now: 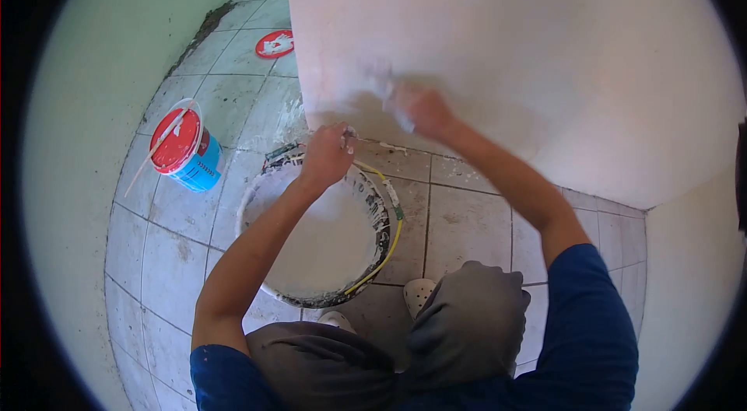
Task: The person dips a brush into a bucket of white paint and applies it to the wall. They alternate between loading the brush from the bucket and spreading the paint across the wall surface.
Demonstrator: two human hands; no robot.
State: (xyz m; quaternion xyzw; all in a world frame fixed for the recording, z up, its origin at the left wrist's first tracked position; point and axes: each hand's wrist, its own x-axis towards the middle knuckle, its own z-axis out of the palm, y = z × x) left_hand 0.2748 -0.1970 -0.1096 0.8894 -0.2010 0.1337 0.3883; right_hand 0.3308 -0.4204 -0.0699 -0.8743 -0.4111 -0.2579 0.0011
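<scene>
My right hand (424,111) is raised in front of the pale wall (482,38), closed round a tool smeared with white, which motion blurs too much to name. Over the back rim of a large black bucket (380,216), my left hand (329,153) has its fingers curled together. Something small shows at those fingers, too unclear to identify. White, creamy material (323,244) lies inside the bucket. A yellow and green cord or hose (398,228) curves round the bucket's right side.
A blue tub with a red lid (177,143) stands at the left, a thin stick (159,148) across its top. Another red lid (275,44), smeared white, lies on the tiled floor (467,224) near the wall's edge. My shoes (419,296) are close to the bucket.
</scene>
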